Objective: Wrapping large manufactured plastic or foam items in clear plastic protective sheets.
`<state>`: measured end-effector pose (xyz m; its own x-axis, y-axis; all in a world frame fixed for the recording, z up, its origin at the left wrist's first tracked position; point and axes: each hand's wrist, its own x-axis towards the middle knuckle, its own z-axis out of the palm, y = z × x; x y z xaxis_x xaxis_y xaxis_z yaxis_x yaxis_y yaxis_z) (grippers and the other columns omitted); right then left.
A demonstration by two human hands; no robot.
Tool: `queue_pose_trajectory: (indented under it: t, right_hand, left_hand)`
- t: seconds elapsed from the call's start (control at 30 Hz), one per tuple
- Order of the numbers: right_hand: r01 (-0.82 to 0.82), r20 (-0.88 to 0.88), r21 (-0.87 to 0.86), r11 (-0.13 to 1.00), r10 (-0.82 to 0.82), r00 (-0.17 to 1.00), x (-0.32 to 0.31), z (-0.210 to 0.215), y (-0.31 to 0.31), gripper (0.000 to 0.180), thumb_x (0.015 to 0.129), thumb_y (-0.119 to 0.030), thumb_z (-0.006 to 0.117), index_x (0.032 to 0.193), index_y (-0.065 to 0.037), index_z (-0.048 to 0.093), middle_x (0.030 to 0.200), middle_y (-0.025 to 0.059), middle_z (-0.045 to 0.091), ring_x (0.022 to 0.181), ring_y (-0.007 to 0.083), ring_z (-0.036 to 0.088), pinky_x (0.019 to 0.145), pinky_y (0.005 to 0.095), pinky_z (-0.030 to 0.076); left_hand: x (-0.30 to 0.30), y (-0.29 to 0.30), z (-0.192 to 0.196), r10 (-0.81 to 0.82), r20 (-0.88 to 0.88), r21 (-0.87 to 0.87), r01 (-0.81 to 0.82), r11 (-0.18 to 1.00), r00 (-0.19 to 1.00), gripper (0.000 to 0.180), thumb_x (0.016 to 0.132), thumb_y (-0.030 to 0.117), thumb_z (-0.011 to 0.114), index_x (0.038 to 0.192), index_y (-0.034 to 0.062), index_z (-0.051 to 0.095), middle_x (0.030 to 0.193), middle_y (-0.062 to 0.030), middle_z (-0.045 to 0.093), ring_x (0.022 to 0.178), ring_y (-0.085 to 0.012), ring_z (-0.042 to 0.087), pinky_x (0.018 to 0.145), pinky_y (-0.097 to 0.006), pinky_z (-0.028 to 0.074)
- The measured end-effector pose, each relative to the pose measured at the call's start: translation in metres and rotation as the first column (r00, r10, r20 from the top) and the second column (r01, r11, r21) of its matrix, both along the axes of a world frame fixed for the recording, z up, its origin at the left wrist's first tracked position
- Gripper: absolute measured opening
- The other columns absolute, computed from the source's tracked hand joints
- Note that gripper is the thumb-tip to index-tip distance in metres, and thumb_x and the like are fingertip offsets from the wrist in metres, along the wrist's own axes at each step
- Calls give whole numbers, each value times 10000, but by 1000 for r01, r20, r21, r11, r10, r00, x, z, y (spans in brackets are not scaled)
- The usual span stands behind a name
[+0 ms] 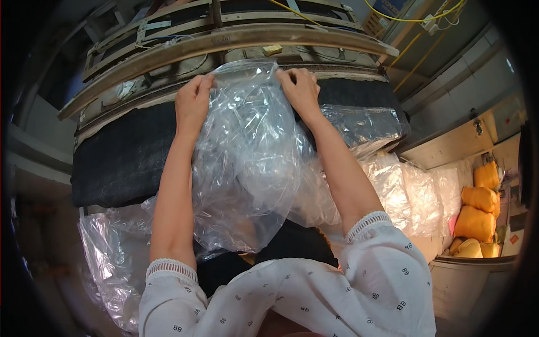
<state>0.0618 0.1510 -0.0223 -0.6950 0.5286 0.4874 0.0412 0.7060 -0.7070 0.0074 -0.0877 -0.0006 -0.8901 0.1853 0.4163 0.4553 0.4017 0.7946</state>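
Your white blouse [314, 292], thin cloth dotted with small dark marks and edged with lace at the cuffs, fills the bottom of the view and hides whatever lies under your chest. Above it, both your forearms reach up to a clear plastic bag [247, 163], crinkled, glossy and see-through, which hangs down in front of a dark fabric slab [123, 151]. Your left hand [193, 104] grips the bag's top edge at its left corner, fingers curled over the film; your right hand [300, 90] pinches the same edge at the right corner, so the mouth is held stretched between them. Whether the bag holds anything is hard to tell through the folds.

That dark slab has a rough, felt-like surface and sits under a curved metal frame [236, 36] of a machine, whose upper parts are cut off by the rim. On the frame, above the bag, rests a small yellow block [272, 49]. Right of the bag, more clear bags stuffed with white material [404, 191] lie in a row. Further right, orange-yellow sacks [477, 210] are stacked above a pale bin [466, 281]. Below left of the bag, loose crumpled plastic sheeting [109, 253] trails into shadow.
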Motion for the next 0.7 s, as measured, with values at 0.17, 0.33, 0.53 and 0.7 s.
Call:
queue_pose_trajectory:
  t: [0.17,0.33,0.53,0.7]
  right_hand:
    - [-479,-13,-500,721,546,837,67,34,-22,278,866,-301,593,939,-33,593,890,30,620,885,115,540,812,258,405]
    - [-647,-310,-678,349,662,682,109,72,-45,157,877,-208,599,928,-60,583,842,-13,587,767,64,530,719,197,414]
    - [-692,-235,-644,326,777,584,147,93,-64,122,852,-153,629,926,-70,578,803,-41,543,716,42,477,662,188,398]
    - [-711,-264,-620,332,765,587,177,102,-71,174,868,-136,595,1015,-44,601,820,-25,578,722,38,502,650,184,424]
  left_hand:
    - [62,-49,-1,-42,41,190,33,981,998,301,930,265,517,810,15,634,582,20,481,550,-56,410,513,-220,324]
    - [118,-76,0,-79,164,404,6,915,983,258,959,235,484,850,54,633,560,102,350,506,15,262,470,-171,179]
    - [144,-88,27,203,22,41,-204,978,979,257,880,262,606,934,12,632,699,13,522,650,-73,488,597,-216,396]
    - [170,-32,108,-30,-465,-145,-43,989,885,273,776,212,698,962,22,635,874,-49,582,819,-160,565,709,-264,445]
